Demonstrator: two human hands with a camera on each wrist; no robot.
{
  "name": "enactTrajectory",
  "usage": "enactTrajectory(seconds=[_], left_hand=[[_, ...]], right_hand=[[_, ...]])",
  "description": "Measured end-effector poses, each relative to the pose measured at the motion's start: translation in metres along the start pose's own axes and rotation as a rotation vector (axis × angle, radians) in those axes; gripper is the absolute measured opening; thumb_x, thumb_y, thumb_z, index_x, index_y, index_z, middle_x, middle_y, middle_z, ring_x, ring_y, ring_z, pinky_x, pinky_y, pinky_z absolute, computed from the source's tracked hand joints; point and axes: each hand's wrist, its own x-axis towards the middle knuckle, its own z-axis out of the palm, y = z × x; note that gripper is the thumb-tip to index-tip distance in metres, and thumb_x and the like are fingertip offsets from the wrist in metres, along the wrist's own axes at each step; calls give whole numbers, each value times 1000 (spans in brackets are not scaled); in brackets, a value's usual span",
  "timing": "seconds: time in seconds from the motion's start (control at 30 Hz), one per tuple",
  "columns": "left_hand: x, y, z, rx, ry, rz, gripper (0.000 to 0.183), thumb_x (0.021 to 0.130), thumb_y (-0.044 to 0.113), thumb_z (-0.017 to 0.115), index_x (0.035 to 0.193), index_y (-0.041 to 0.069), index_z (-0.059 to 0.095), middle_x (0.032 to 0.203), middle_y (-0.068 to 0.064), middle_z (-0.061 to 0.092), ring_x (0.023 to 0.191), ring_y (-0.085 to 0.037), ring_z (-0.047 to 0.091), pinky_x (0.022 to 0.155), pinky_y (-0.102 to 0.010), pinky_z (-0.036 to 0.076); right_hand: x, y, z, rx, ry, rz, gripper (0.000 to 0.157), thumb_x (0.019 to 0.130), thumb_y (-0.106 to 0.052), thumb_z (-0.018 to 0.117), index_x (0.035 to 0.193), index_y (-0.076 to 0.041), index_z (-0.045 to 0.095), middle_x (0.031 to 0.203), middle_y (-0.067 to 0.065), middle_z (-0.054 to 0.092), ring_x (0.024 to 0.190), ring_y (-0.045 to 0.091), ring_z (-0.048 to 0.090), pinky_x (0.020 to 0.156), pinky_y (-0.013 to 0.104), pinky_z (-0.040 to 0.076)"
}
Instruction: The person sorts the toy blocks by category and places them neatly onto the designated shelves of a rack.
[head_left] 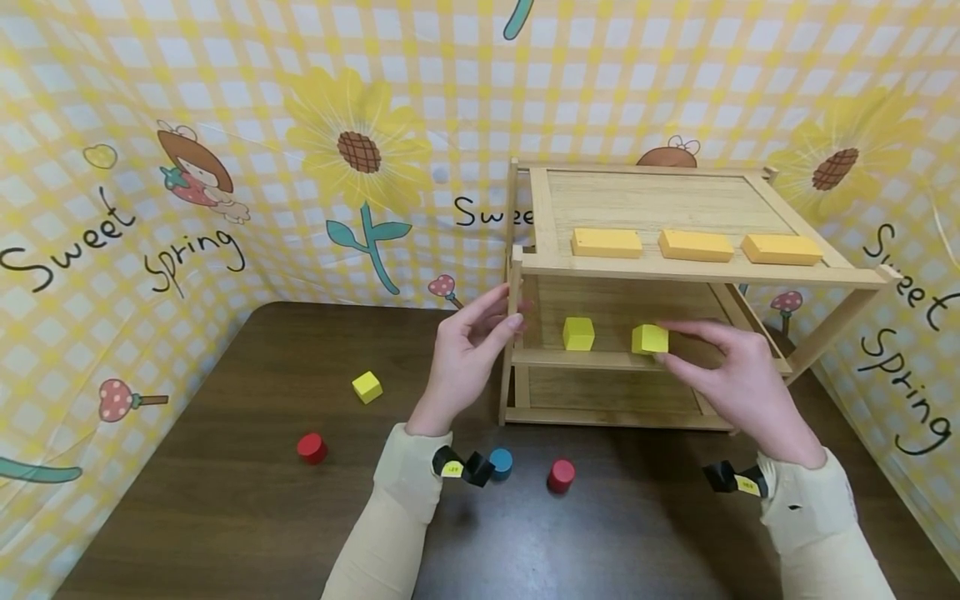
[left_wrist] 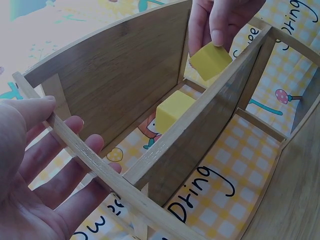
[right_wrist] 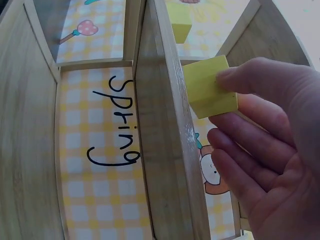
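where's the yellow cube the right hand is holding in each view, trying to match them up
Head: the held cube is right of centre, at the right hand's fingertips.
Left wrist: near the top, right of centre.
Right wrist: right of centre, above mid-height.
Shared landmark: the other cube, left of it in head, lower left in left wrist, upper left in right wrist.

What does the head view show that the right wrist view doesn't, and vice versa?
Only the head view: the left hand, three orange blocks, two red cylinders, a blue cylinder, a yellow cube on the table. Only the right wrist view: the palm of the right hand. Both: that hand pinching a yellow cube, another yellow cube, the wooden shelf.
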Motion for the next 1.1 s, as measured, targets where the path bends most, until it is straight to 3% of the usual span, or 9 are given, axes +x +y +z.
enactTrajectory(seconds=[0.27,0.5,0.63,1.1], left_hand=[[0,0,0,1,-1,2,42,100,6,66,141,-1,58,118,-14,72,100,-28,71,88,-38,57],[0,-1,-1,-6,-1,1,43,99,4,67,140,-2,58,117,-16,72,100,-32,71,87,-38,57],[0,0,0,-2,-1,-2,42,99,4,67,140,-2,59,117,-16,72,100,-33,71,88,-38,57],[0,-1,0,0,3,-4,42,99,4,67,139,-3,59,117,-16,72,100,-28,71,88,-38,57]], right_hand=[[5,2,-3,-22,-48,8,35,91,-17,81,125,-11,74,119,10,72,112,28,65,88,12,41],[9,5,-2,-47,-94,-6,35,94,-18,77,127,-8,72,121,14,71,114,32,63,90,46,48],[10,6,-1,-53,-117,-19,33,95,-16,75,127,-6,71,121,14,71,114,32,63,89,56,49],[13,9,2,-74,-153,-47,32,99,-16,70,130,-7,69,122,12,70,111,30,65,86,51,50]])
